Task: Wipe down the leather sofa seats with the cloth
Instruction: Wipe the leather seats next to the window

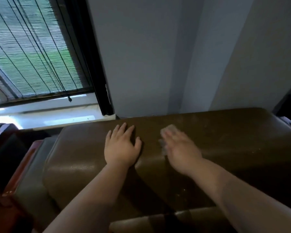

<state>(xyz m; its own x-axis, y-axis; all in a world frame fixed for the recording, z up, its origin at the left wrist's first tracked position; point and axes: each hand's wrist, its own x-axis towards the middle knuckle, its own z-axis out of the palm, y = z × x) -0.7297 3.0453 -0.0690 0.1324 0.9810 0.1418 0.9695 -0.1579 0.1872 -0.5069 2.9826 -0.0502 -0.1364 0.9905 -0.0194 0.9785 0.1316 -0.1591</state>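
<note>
The left hand lies flat on the top of the sofa's back cushion, fingers straight and spread a little, palm down, holding nothing. Pretty much just resting there. The right hand is just beside it, also palm down on the same brown leather, and it's smeared with motion blur, so the fingers are hard to read. They look stretched out flat rather than curled. Under it there's a pale cloth, poking out past the fingertips and along the left edge of the hand (blurry too, so its shape and colour are anyone's guess). The hand presses on the cloth; whether any finger actually grips it, can't tell.

Both forearms are bare and come up from the bottom of the shot. The leather looks dusty, with light smudges to the right of the cloth and a few specks lower down. The cushion's left end is rounded and shinier.

Further out, a reddish wooden frame runs along the sofa's left side. Behind the sofa is a grey wall, and to the left a window with a woven blind and dangling cords, above a bright white sill.
</note>
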